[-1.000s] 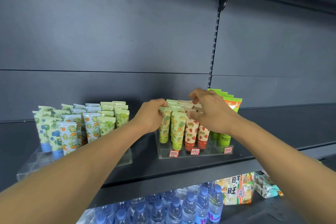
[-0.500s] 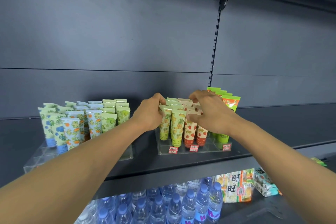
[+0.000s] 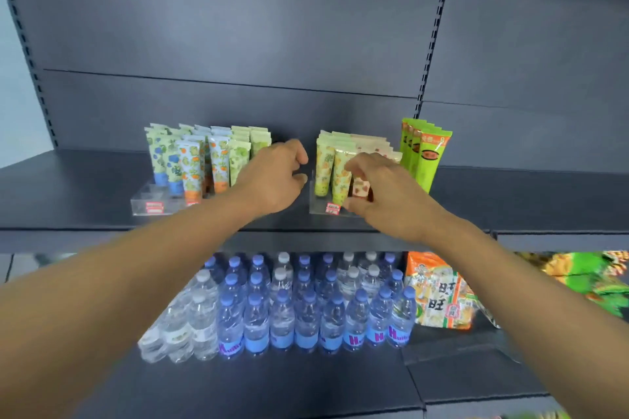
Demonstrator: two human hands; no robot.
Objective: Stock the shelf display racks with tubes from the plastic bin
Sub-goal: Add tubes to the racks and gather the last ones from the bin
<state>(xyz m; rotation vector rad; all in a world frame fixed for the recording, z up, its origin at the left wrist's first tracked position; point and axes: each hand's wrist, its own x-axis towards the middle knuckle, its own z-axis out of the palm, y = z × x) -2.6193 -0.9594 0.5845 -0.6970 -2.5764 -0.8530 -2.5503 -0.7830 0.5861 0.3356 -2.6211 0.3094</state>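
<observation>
Both hands at the right display rack (image 3: 321, 209); tubes (image 3: 340, 168) stand packed in it on the upper shelf (image 3: 68, 194).
Left hand (image 3: 274, 177) curls loosely, empty; right hand (image 3: 377, 187) curls around the front strawberry tube (image 3: 360, 188). We judge the risk as toppling: soft, glossy, flat-crimped tubes lean together, and the clear acrylic rack looks slippery on smooth metal.
</observation>
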